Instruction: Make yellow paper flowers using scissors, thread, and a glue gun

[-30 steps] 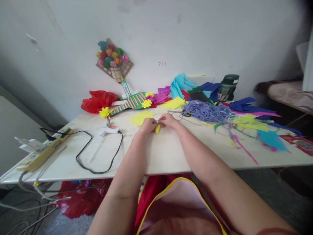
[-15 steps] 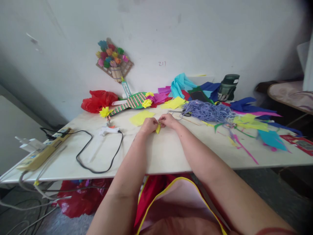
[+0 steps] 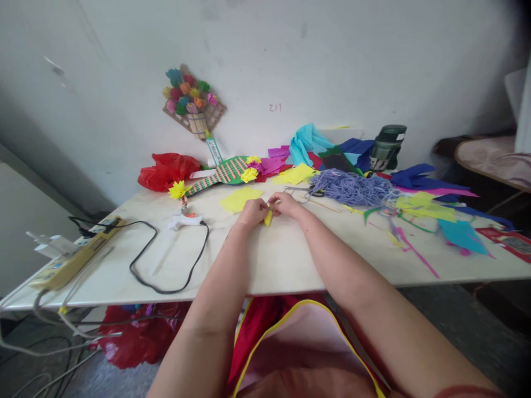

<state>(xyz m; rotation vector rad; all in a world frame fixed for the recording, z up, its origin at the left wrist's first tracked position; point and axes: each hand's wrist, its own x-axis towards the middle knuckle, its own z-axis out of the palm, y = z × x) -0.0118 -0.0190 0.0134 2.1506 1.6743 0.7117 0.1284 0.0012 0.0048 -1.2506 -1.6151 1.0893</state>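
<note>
Near the middle of the table, my left hand (image 3: 253, 212) and my right hand (image 3: 284, 204) meet with their fingertips pinched together. Between them is a small folded piece of yellow crepe paper (image 3: 268, 218), its lower end sticking out below the fingers. Its upper part is hidden by the fingertips. Just behind my left hand lies a flat yellow paper sheet (image 3: 239, 199). Beyond my right hand are a pair of scissors (image 3: 317, 192) and a thin wooden stick (image 3: 323, 205).
A white glue gun (image 3: 185, 221) with a black cord and a power strip (image 3: 78, 257) lie to the left. A green striped craft piece with yellow flowers (image 3: 228, 170) is behind. Purple yarn (image 3: 357, 188), coloured paper scraps and a dark bottle (image 3: 388, 148) occupy the right.
My fingers have shifted very slightly around the yellow paper, and a little more of it shows between them. Everything else stays in place.
</note>
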